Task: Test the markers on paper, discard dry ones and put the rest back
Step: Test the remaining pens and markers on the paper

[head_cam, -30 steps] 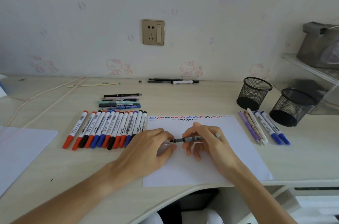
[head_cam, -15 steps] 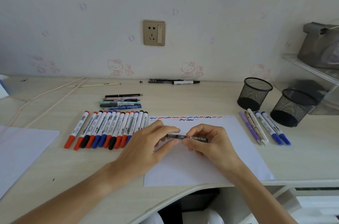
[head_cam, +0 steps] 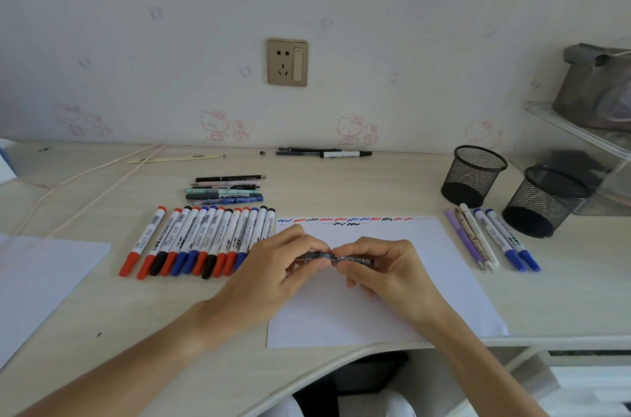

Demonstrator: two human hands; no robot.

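Right, head view, the only one we have: both hands meet over the paper (head_cam: 392,300), holding one slim dark pen (head_cam: 345,258) level just above the sheet. Left hand (head_cam: 273,271) pinches the pen's left end, fingers curled round it; right hand (head_cam: 386,268) grips the barrel from above, barcode label showing between thumb and fingers. Whether the cap is on, off or half seated I cannot tell, the fingers hide that joint.

My read: this pen is between testing and sorting, being capped or uncapped. A row of red, blue and black scribbles (head_cam: 345,220) runs along the paper's far edge, so testing is well along. If the cap is going on, the next move calls for a firm push together, then a carry to a pile.

Now the room. Left of the paper lies a tight row of markers (head_cam: 201,242), nearest ones just beside the left hand, easy to nudge. Beyond them a small stack of pens (head_cam: 225,191). Right of the paper, a smaller group of pens (head_cam: 491,239), and behind those two mesh cups (head_cam: 473,176), both apparently empty. Bare desk (head_cam: 358,184) stretches between paper and wall, open for a reach. The paper's near edge slightly overhangs the desk's curved front, so a careless drag could slide it off.
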